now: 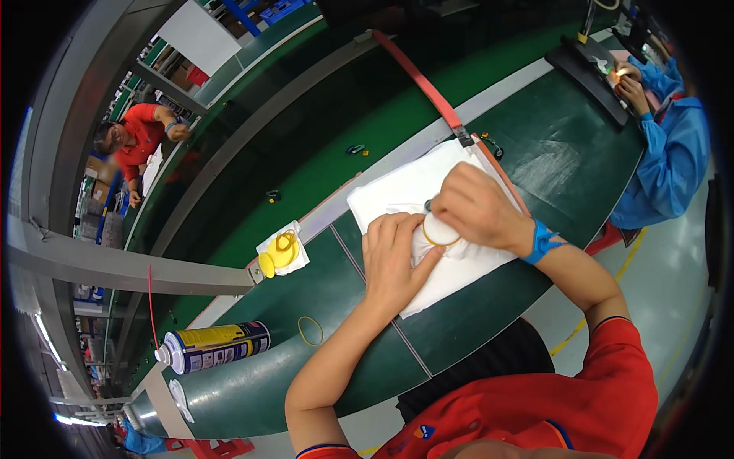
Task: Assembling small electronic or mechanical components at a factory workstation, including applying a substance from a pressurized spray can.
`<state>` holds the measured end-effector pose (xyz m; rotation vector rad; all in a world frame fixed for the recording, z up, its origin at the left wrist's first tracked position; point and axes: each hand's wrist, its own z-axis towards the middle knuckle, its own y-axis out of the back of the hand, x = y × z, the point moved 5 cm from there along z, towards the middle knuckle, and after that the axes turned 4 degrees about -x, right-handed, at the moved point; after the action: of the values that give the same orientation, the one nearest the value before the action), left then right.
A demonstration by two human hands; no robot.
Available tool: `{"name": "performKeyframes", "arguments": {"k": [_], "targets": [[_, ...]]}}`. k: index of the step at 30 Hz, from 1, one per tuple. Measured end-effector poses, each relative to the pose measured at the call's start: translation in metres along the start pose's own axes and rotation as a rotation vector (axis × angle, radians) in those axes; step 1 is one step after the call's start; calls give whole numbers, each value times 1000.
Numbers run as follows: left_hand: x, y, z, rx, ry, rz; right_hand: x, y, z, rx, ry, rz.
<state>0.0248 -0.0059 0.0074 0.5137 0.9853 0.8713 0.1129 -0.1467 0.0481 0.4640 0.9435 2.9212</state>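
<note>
A round white piece with a yellow rim [441,232] lies on white cloth or padding [447,284] in front of me. My left hand [394,256] steadies it, fingers bent on the white material and thumb against the yellow edge. Above the piece, my right hand [478,210] is closed in a pinch, with a blue band round its wrist. A small dark tip [428,206] shows beside its fingers; what it belongs to is hidden.
Left of the padding are yellow discs and rings [283,249] on a white sheet, a loose yellow ring [310,330] and a spray can [218,346]. A red strap [420,76] reaches the bench's far edge. Co-workers sit at right [665,153] and far left [141,138].
</note>
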Motion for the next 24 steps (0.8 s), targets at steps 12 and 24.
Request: {"name": "performKeyframes", "arguments": {"k": [12,24], "targets": [[-4,0,0,-10,-20,14,-38,10,14,-23,-140,-97],[-1,9,-2,-64,1,-33,-97,-43,41,81,-21,-127]]}}
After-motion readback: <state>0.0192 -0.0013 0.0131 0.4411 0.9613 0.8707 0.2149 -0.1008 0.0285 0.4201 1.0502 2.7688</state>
